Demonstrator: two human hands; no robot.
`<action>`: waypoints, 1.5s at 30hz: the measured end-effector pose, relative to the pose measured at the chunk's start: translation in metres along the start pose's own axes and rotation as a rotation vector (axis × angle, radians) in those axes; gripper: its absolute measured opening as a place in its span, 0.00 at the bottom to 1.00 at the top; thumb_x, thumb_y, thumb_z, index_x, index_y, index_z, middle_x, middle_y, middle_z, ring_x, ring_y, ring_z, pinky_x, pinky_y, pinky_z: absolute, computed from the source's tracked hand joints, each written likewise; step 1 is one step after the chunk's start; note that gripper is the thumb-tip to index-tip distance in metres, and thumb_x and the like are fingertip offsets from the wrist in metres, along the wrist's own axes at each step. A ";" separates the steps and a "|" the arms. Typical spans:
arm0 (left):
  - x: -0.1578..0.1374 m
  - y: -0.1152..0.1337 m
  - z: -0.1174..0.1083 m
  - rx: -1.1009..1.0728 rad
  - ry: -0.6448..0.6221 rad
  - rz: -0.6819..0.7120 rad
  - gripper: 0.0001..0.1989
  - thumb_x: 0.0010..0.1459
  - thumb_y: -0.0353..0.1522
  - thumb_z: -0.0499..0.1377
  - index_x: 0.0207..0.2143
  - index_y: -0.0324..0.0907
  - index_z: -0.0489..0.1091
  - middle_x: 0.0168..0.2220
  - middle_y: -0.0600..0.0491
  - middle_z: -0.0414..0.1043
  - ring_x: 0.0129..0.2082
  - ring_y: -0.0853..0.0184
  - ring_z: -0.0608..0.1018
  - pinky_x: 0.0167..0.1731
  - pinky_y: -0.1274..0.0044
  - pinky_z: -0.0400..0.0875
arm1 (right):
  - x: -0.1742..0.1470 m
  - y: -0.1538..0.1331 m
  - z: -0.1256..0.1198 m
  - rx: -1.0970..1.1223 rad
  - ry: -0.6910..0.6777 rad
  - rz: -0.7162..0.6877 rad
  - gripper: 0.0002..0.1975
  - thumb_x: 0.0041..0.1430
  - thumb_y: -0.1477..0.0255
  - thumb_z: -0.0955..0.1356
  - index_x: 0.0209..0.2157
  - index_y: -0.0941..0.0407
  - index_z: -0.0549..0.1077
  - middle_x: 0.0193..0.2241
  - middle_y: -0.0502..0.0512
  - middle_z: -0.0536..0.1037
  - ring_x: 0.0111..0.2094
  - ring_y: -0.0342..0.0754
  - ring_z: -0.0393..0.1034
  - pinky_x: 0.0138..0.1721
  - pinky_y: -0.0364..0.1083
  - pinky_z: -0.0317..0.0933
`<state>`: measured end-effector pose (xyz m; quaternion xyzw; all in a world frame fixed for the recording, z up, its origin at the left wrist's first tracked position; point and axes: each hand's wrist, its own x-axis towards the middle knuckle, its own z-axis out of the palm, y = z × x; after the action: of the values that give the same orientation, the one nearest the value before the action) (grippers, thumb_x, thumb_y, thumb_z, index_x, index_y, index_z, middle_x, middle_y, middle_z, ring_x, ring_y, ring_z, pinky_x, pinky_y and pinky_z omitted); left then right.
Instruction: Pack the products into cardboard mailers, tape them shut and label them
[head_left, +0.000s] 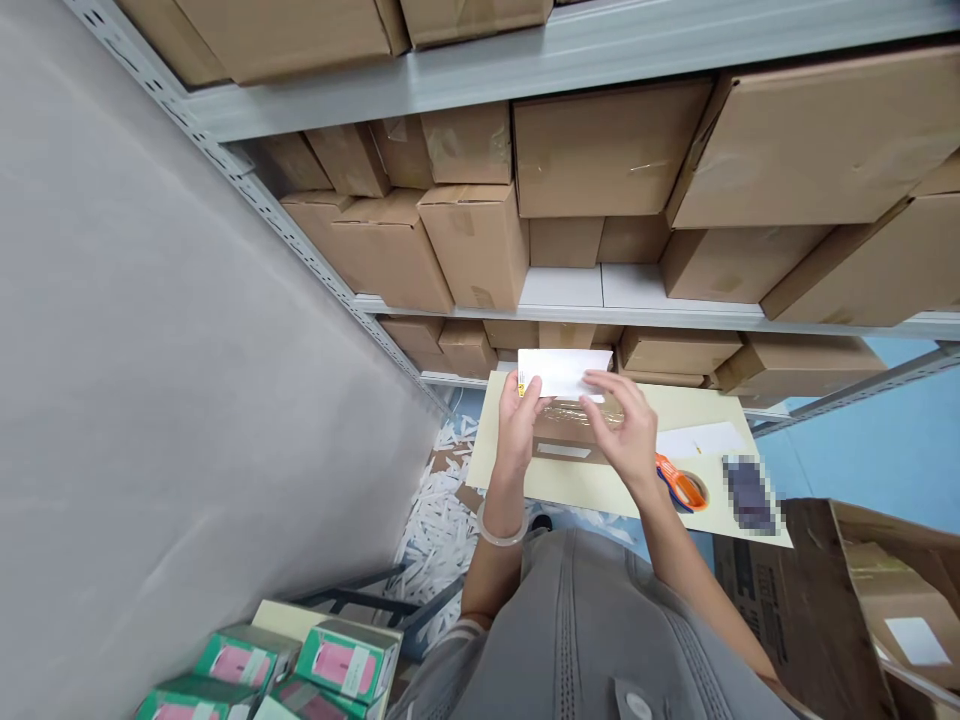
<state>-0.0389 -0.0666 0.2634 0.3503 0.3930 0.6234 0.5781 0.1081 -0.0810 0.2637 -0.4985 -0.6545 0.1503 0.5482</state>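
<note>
My left hand is closed on the left end of a white label sheet with a small yellow and black print in its corner, thumb on top. At the sheet's right end, the fingers of my right hand pinch its edge. Below the sheet, a cardboard box with clear tape and a white strip lies on the cream tabletop. My hands partly cover this box. Right of my right hand are orange-handled scissors and a tape roll.
A white paper and a blurred dark object lie at the table's right. Shelves hold many cardboard boxes. A large open carton stands lower right, green boxes lower left. Paper strips litter the floor.
</note>
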 end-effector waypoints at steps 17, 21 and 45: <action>0.014 -0.024 -0.014 0.009 0.039 -0.093 0.17 0.55 0.43 0.65 0.41 0.41 0.69 0.45 0.47 0.76 0.49 0.61 0.78 0.48 0.70 0.74 | 0.013 0.043 -0.005 0.299 0.071 0.421 0.11 0.50 0.61 0.74 0.27 0.54 0.77 0.43 0.55 0.76 0.46 0.50 0.70 0.42 0.48 0.63; 0.022 -0.033 -0.014 0.128 0.081 -0.059 0.17 0.53 0.43 0.65 0.38 0.41 0.71 0.40 0.48 0.77 0.44 0.61 0.79 0.47 0.70 0.72 | 0.010 0.049 -0.010 0.196 0.112 0.393 0.10 0.51 0.61 0.73 0.27 0.54 0.78 0.42 0.55 0.77 0.48 0.51 0.69 0.44 0.49 0.61; 0.083 -0.164 -0.053 1.274 0.092 -0.145 0.12 0.62 0.41 0.58 0.33 0.41 0.73 0.44 0.43 0.75 0.46 0.58 0.76 0.43 0.72 0.65 | -0.031 0.210 0.057 -0.404 -0.115 0.714 0.13 0.50 0.59 0.70 0.24 0.55 0.74 0.41 0.61 0.72 0.43 0.55 0.67 0.50 0.53 0.60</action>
<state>-0.0201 0.0152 0.0917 0.5703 0.7336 0.2414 0.2798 0.1583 0.0096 0.0693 -0.7825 -0.4864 0.2271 0.3155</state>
